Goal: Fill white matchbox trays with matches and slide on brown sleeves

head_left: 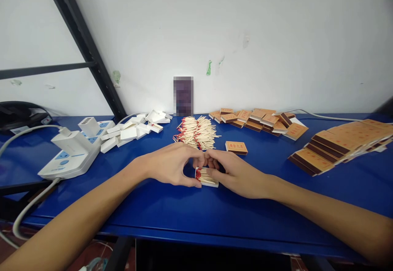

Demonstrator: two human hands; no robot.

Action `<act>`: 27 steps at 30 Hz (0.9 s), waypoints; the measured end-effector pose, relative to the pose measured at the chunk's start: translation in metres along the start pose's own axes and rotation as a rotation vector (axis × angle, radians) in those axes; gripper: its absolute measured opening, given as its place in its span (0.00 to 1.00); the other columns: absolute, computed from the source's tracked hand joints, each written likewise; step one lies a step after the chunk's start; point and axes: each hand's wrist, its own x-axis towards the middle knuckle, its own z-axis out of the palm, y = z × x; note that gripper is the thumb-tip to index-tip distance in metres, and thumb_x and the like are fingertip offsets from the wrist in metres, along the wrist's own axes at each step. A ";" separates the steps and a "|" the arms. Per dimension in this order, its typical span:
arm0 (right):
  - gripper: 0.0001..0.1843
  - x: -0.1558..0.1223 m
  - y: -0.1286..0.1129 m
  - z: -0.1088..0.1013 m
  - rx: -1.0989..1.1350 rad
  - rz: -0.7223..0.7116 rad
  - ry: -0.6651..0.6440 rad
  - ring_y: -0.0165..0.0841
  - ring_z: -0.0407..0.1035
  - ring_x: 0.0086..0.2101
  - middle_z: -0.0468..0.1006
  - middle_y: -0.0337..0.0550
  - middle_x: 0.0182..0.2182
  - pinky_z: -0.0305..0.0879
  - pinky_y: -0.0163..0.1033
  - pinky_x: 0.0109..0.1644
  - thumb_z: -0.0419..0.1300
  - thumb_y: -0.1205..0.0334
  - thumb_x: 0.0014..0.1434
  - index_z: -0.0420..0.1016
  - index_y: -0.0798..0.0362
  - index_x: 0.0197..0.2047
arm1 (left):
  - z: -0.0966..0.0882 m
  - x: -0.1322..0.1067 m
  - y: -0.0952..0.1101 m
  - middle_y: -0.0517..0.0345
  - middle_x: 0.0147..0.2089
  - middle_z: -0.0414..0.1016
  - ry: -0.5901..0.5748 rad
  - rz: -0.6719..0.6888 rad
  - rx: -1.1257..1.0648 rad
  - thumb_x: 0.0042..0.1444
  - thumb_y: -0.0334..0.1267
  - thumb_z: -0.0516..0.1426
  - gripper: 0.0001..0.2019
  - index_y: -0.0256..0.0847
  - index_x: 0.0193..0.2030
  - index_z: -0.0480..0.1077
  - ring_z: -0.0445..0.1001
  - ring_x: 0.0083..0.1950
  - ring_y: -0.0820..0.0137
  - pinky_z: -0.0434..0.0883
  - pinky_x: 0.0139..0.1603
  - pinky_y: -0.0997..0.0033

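Observation:
A white matchbox tray (210, 184) full of red-headed matches (205, 176) lies on the blue table between my hands. My left hand (178, 164) grips its left end, thumb at the near corner and curled fingers at the far side. From the right, my right hand (236, 173) holds the tray too, its thumb over the matches and its fingers bent behind the far edge. The fingertips of both hands meet there and partly hide each other. Just beyond them is a heap of loose matches (196, 132). A closed matchbox (236, 147) lies beyond my right hand.
White empty trays (129, 132) are piled at the back left, beside a power strip (76, 160) with plugs and cables. Several matchbox sleeves or boxes (260, 119) lie along the wall. Flat brown sleeves (337, 144) are stacked at the right. A blurred dark rectangle (183, 97) stands against the wall.

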 end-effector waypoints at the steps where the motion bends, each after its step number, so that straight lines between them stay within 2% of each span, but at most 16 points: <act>1: 0.01 0.000 0.000 0.000 0.001 0.001 0.003 0.29 0.58 0.27 0.65 0.35 0.28 0.56 0.35 0.30 0.54 0.67 0.62 0.65 0.52 0.37 | 0.000 0.000 0.000 0.64 0.33 0.71 0.004 -0.008 0.000 0.49 0.47 0.66 0.16 0.41 0.36 0.67 0.67 0.30 0.74 0.61 0.33 0.72; 5: 0.04 0.000 0.000 0.001 -0.033 0.010 -0.002 0.29 0.58 0.27 0.66 0.35 0.28 0.55 0.36 0.30 0.56 0.62 0.62 0.66 0.52 0.40 | 0.002 0.001 0.000 0.65 0.30 0.70 0.012 -0.018 0.010 0.48 0.50 0.65 0.18 0.41 0.35 0.66 0.66 0.29 0.74 0.59 0.31 0.72; 11: 0.05 0.000 -0.001 0.000 -0.026 0.015 -0.009 0.28 0.56 0.26 0.64 0.33 0.27 0.54 0.35 0.29 0.56 0.61 0.63 0.65 0.52 0.36 | 0.004 0.001 -0.003 0.66 0.28 0.68 0.021 0.023 0.037 0.50 0.50 0.64 0.19 0.40 0.30 0.62 0.64 0.28 0.75 0.57 0.30 0.72; 16: 0.05 0.000 -0.002 0.001 -0.040 0.017 -0.001 0.28 0.57 0.26 0.64 0.33 0.26 0.53 0.35 0.28 0.58 0.61 0.61 0.65 0.52 0.35 | 0.005 0.002 -0.001 0.65 0.27 0.67 0.011 0.010 0.051 0.50 0.53 0.64 0.19 0.40 0.28 0.63 0.63 0.28 0.74 0.56 0.30 0.71; 19: 0.04 0.001 0.001 -0.001 -0.027 0.010 0.002 0.29 0.58 0.26 0.65 0.34 0.26 0.55 0.35 0.29 0.55 0.61 0.63 0.65 0.52 0.37 | -0.001 0.000 -0.002 0.64 0.28 0.69 0.011 -0.016 0.039 0.49 0.54 0.64 0.19 0.40 0.30 0.66 0.64 0.28 0.74 0.57 0.29 0.72; 21: 0.04 0.002 0.007 -0.005 -0.112 -0.013 0.074 0.30 0.60 0.27 0.67 0.35 0.27 0.57 0.36 0.31 0.52 0.62 0.65 0.65 0.52 0.38 | -0.008 -0.002 -0.007 0.63 0.29 0.70 0.029 -0.042 0.032 0.51 0.53 0.62 0.17 0.39 0.33 0.67 0.65 0.28 0.74 0.58 0.29 0.73; 24: 0.04 0.005 0.019 -0.011 -0.359 -0.054 0.207 0.32 0.63 0.31 0.69 0.39 0.31 0.57 0.37 0.35 0.51 0.66 0.64 0.66 0.52 0.37 | -0.017 -0.006 -0.021 0.62 0.30 0.71 0.116 -0.070 0.120 0.56 0.44 0.58 0.10 0.39 0.37 0.68 0.65 0.28 0.74 0.59 0.29 0.73; 27: 0.05 0.009 0.028 -0.016 -0.510 -0.052 0.220 0.34 0.65 0.34 0.71 0.43 0.35 0.58 0.39 0.37 0.52 0.66 0.63 0.69 0.53 0.40 | -0.022 -0.008 -0.036 0.62 0.28 0.70 0.159 -0.095 0.303 0.56 0.37 0.55 0.04 0.40 0.36 0.69 0.64 0.27 0.74 0.56 0.29 0.72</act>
